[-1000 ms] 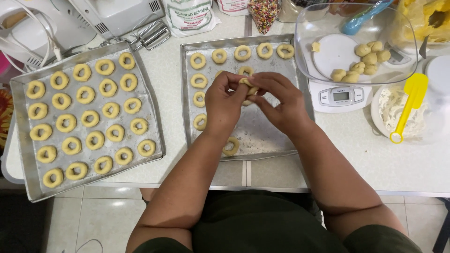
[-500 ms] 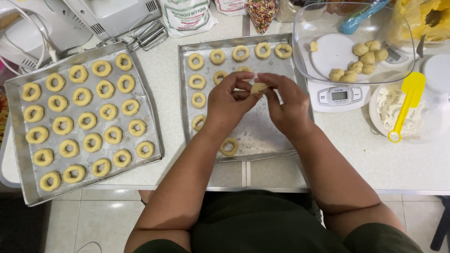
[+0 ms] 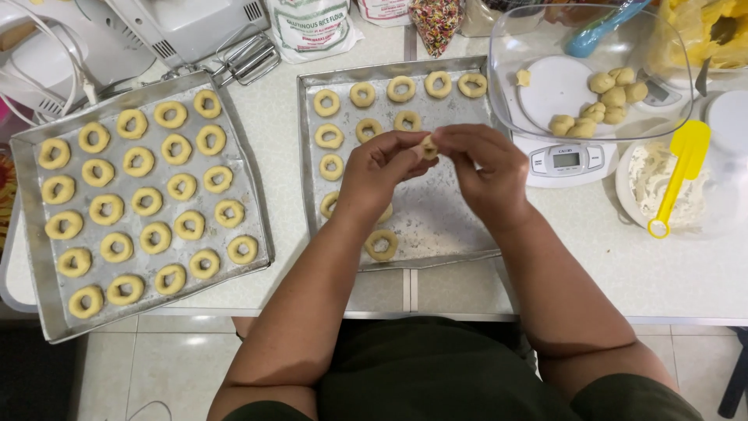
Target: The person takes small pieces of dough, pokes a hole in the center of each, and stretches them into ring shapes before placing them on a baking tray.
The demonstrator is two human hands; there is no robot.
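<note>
Our fingertips (image 3: 421, 150) pinch a small piece of yellow dough (image 3: 428, 147) between them, the left hand (image 3: 379, 168) and right hand (image 3: 485, 165) closed on it from either side, held just above the floured middle of the half-filled baking tray (image 3: 460, 226). To shape it well we judge the pressure should stay light and even, so the ring closes without cracking, matching the dough rings (image 3: 379, 244) just below and beyond our fingers. Farther right sit the glass bowl (image 3: 670, 70) of dough balls (image 3: 600, 101) and, well to the left, the full tray (image 3: 31, 265).
</note>
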